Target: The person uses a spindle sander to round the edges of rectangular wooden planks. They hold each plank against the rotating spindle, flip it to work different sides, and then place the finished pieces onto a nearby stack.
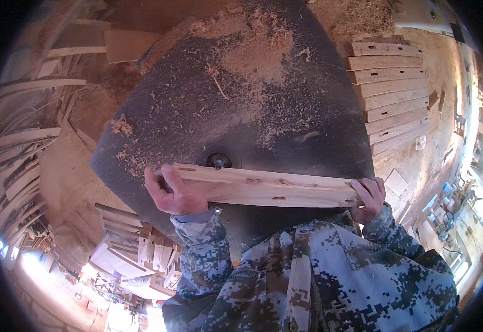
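Observation:
A pale wooden board (307, 191) with oblong slots cut in it lies across the near part of a dark machine table (175, 105). My left hand (176, 191) grips its left end, fingers curled over the wood. At the other end my right hand (368, 198) is closed round the board's edge. Just beyond the board's far edge, close to my left hand, a dark round spindle (218, 160) rises from the table, next to the wood; whether they touch I cannot tell.
Wood shavings (258, 52) cover the far part of the table. A row of slotted boards (393, 91) lies stacked at the right. More curved wooden pieces (23, 182) are piled at the left, and a stack of cut pieces (153, 249) stands at the near left.

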`<state>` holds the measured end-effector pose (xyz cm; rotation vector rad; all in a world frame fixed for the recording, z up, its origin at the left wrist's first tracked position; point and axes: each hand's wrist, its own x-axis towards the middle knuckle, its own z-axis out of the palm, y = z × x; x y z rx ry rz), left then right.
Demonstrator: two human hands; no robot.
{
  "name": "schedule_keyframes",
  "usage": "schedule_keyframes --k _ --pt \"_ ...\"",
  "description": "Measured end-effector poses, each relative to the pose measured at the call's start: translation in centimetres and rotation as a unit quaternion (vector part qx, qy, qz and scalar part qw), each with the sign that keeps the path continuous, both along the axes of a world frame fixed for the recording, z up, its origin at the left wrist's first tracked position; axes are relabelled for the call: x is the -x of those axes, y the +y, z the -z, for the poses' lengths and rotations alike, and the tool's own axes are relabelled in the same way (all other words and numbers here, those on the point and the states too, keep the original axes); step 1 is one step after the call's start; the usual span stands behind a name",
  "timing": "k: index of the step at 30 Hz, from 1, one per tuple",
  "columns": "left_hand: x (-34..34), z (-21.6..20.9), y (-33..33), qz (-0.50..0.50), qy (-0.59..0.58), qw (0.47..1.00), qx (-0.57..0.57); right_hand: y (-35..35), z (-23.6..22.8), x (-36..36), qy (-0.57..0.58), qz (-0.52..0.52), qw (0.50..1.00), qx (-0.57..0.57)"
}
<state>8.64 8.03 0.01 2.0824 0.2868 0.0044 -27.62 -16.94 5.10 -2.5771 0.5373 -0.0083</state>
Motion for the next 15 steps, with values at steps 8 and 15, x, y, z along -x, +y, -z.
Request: schedule_keyframes --k 8,15 --pt "-2.8 0.3 1.9 -0.029 -0.011 0.999 -0.030 -0.4 -0.1 -4.6 -0.011 -0.018 1.000 0.009" --pt "-3.7 0.4 3.5 -0.043 -0.015 0.999 -0.022 -0.8 0.3 -6.9 -0.036 -0.031 0.999 0.015"
